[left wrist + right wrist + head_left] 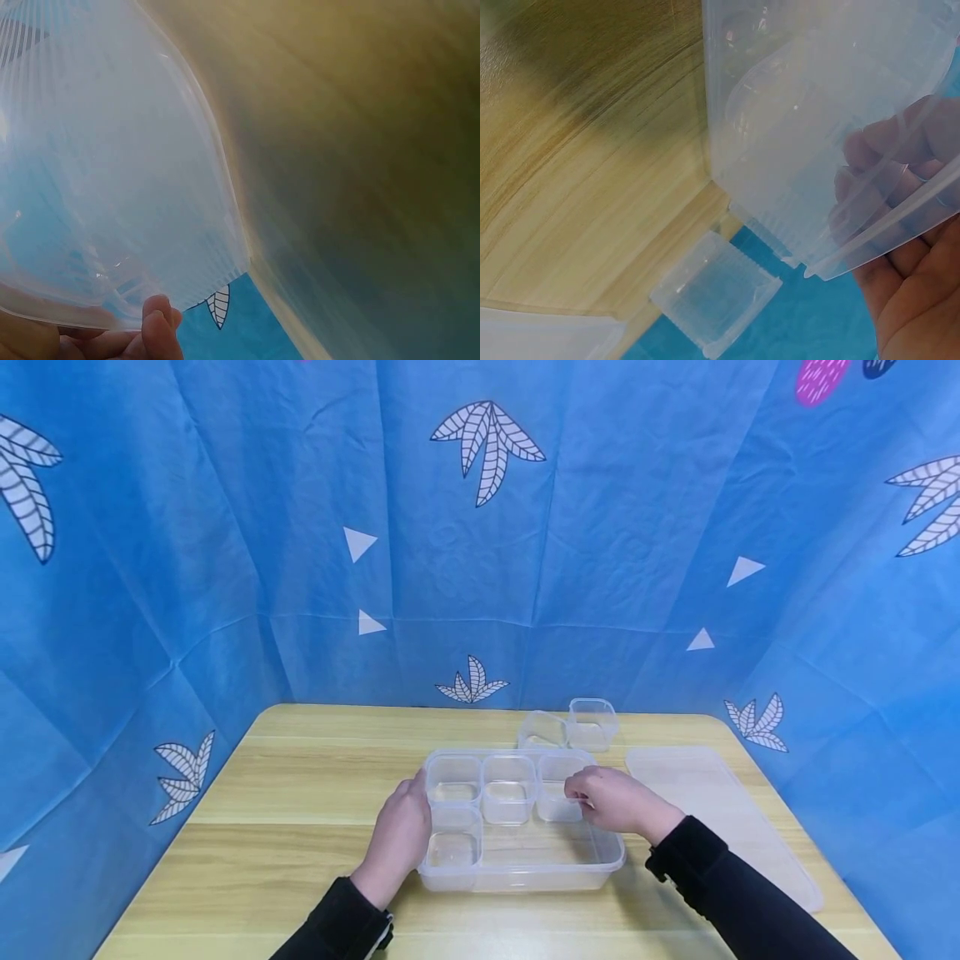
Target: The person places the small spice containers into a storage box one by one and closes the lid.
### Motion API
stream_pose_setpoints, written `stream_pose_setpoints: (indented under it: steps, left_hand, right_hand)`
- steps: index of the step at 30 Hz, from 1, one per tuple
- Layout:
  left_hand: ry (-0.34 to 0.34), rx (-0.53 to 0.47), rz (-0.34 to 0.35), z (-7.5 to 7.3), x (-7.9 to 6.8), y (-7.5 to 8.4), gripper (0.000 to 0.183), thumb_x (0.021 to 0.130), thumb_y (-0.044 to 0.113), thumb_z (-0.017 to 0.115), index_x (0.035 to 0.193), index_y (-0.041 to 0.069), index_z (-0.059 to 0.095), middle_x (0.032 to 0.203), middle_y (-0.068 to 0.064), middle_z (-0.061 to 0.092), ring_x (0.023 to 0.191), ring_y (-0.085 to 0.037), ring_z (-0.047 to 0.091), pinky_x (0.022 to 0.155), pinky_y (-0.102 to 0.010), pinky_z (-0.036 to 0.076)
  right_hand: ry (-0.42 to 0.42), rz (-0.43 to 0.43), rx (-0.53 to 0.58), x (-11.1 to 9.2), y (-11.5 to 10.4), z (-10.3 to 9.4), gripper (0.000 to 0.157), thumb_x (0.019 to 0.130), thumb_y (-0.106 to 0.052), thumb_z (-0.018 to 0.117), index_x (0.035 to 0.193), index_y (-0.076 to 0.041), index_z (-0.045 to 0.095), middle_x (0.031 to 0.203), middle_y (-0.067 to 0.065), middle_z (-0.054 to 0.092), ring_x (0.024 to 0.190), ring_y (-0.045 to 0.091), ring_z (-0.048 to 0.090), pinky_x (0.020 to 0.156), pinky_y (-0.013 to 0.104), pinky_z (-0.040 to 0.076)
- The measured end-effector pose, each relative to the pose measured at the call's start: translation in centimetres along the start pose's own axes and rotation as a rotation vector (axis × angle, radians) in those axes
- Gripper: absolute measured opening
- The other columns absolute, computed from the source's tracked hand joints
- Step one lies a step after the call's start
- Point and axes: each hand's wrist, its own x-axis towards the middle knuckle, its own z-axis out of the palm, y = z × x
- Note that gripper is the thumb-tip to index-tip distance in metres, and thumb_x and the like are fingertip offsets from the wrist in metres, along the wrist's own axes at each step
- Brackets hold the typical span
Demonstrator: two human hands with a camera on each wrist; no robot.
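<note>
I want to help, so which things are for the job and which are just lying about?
In the job:
big clear box, left hand at its edge
four small tubs inside, right hand at one

Lying about:
two more tubs behind the box, probably the same set
flat clear sheet, maybe the lid

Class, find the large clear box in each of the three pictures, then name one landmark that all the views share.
Head: the large clear box sits in the lower half, slightly right of centre.
Left wrist: the box fills much of the left side.
Right wrist: the box takes up the upper right.
Shared landmark: the wooden tabletop, around the box in the head view, right of it in the left wrist view, left in the right.
</note>
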Motion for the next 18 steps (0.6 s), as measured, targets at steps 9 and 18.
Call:
stream_pose_setpoints:
  steps: [9, 18]
  left_hand:
    - [0.005, 0.003, 0.000, 0.12, 0.02, -0.05, 0.042, 0.105, 0.003, 0.039, 0.141, -0.016, 0.042, 0.120, -0.027, 0.062, 0.106, -0.035, 0.065, 0.091, -0.046, 0.056]
    - [0.013, 0.016, 0.016, 0.16, 0.02, 0.02, 0.041, 0.104, 0.001, 0.038, 0.140, -0.017, 0.043, 0.117, -0.028, 0.062, 0.104, -0.035, 0.065, 0.090, -0.046, 0.056]
  right_hand:
    - [-0.005, -0.003, -0.014, -0.13, -0.03, 0.21, 0.036, 0.068, 0.014, 0.059, 0.071, -0.014, 0.036, 0.071, -0.010, 0.025, 0.070, 0.010, 0.033, 0.067, 0.027, 0.032]
    - [-0.008, 0.008, -0.027, -0.17, -0.21, 0.20, 0.032, 0.069, 0.012, 0.061, 0.070, -0.012, 0.041, 0.070, -0.010, 0.027, 0.069, 0.010, 0.033, 0.067, 0.027, 0.033]
